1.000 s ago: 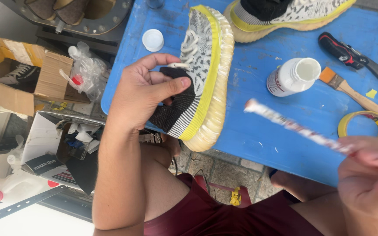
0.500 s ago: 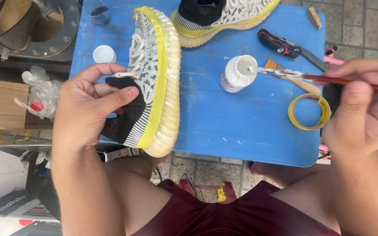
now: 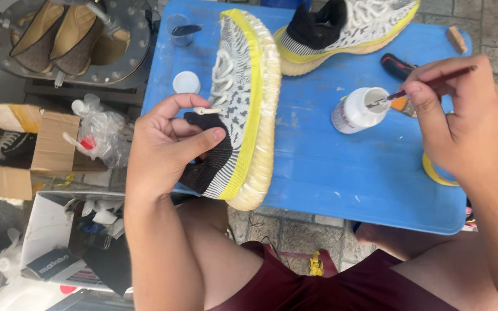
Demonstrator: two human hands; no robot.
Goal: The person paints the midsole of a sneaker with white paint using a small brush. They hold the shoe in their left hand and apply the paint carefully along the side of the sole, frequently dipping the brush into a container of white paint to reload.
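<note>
- The left hand [image 3: 165, 152] grips a black-and-white patterned knit sneaker with a yellow stripe and cream ribbed sole [image 3: 243, 109] — thumb across the black collar, fingers curled inside the opening.
- That sneaker is held on its side over the 9 o'clock edge of the blue plastic surface [image 3: 341, 178], sole facing 3 o'clock, toe pointing to 12 o'clock.
- The right hand [image 3: 468, 126] is closed in a pinch on a thin dark-red-handled brush [image 3: 427, 85]; the brush tip sits in the mouth of a small white plastic bottle [image 3: 355, 110].
- The bottle lies tilted on the surface, just at 9 o'clock of the right hand's fingertips and well apart from the held sneaker.
- A second matching sneaker [image 3: 347, 29] rests at 12 o'clock on the surface, sole toward the person.
- A round white cap [image 3: 186, 82] lies at 10 o'clock, just beside the held sneaker's laces; a small clear cup [image 3: 181, 29] stands beyond it.
- A yellow tape roll [image 3: 433, 173] shows partly under the right hand at 3 o'clock — a black-handled tool [image 3: 396, 65] lies near 1 o'clock.
- Off the surface at 9 o'clock sit an open cardboard box [image 3: 27, 152] and a crumpled clear plastic bag [image 3: 105, 132].
</note>
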